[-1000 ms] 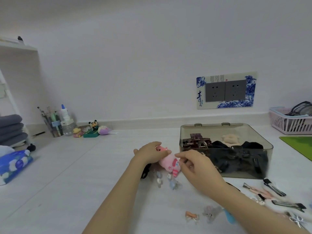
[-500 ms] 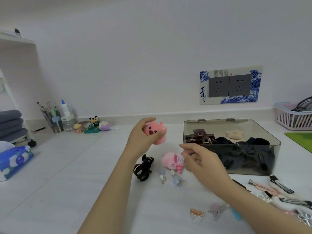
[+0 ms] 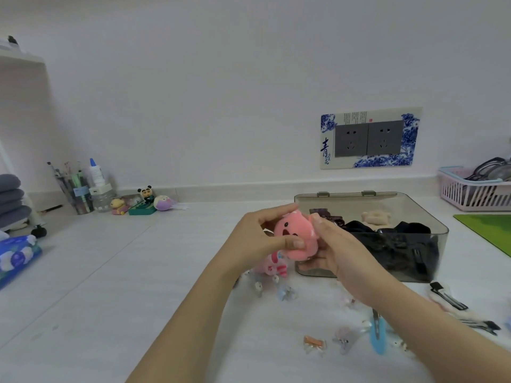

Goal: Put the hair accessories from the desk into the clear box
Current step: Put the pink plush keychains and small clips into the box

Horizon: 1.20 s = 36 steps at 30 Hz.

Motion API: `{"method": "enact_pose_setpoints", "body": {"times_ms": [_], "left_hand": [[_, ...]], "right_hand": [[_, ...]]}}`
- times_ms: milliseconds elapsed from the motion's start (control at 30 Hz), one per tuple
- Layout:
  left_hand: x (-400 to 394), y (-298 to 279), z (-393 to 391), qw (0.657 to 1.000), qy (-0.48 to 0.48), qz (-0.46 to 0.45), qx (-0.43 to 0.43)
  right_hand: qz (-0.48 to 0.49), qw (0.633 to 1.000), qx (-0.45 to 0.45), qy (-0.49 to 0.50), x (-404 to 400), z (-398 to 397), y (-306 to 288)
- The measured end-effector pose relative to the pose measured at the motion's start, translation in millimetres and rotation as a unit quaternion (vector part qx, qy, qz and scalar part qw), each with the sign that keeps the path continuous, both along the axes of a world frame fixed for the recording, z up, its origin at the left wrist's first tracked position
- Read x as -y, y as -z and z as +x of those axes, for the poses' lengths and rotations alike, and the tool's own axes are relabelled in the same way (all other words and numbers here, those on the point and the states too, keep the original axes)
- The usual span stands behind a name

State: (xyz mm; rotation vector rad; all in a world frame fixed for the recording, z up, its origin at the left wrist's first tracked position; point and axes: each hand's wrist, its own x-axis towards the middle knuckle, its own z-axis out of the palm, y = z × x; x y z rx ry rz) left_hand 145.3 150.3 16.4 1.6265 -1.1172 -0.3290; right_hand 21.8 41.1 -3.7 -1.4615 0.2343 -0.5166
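You had the pink plush clip (image 3: 296, 236) gripped in the fingers of both your left hand (image 3: 258, 239) and right hand (image 3: 336, 244), just beside the clear box (image 3: 414, 272). The box already held dark pieces, but another pink plush (image 3: 272, 268) and small clips (image 3: 313, 342) lay on the surface (image 3: 138, 272), so plenty was left.

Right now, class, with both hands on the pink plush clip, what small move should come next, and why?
Probably carry the pink plush clip rightward over the clear box and let go. The left hand and right hand both hold it up off the desk just beside the box's open top, which already holds dark accessories.
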Motion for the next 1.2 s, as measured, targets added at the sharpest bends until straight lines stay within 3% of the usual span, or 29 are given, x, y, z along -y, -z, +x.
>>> {"method": "enact_pose_setpoints", "body": {"times_ms": [167,267,367,500,600,867,1067,1200], "left_hand": [[-2,-2,-2,0.998,0.052,-0.018,-0.023],[-3,-1,9,1.0,-0.014,-0.019,0.0],[-3,9,23,0.987,-0.091,0.087,0.104],[1,24,26,0.939,-0.094,0.279,0.177],[4,26,27,0.927,-0.087,0.31,0.194],[11,31,29,0.928,-0.103,0.3,0.197],[7,18,25,0.977,-0.127,0.142,0.095],[10,-1,16,0.978,-0.164,0.088,0.095]], "right_hand": [[-0.029,0.996,-0.04,0.075,14,-8,-4],[-0.047,0.99,-0.033,0.126,19,-14,-7],[-0.092,0.981,-0.029,0.171,19,-17,-6],[-0.108,0.978,-0.021,0.178,15,-17,-6],[-0.115,0.978,-0.029,0.172,15,-17,-6],[-0.136,0.976,-0.048,0.163,12,-17,-8],[-0.109,0.978,-0.038,0.171,15,-22,-14],[-0.156,0.968,-0.044,0.19,27,-33,-27]]}}
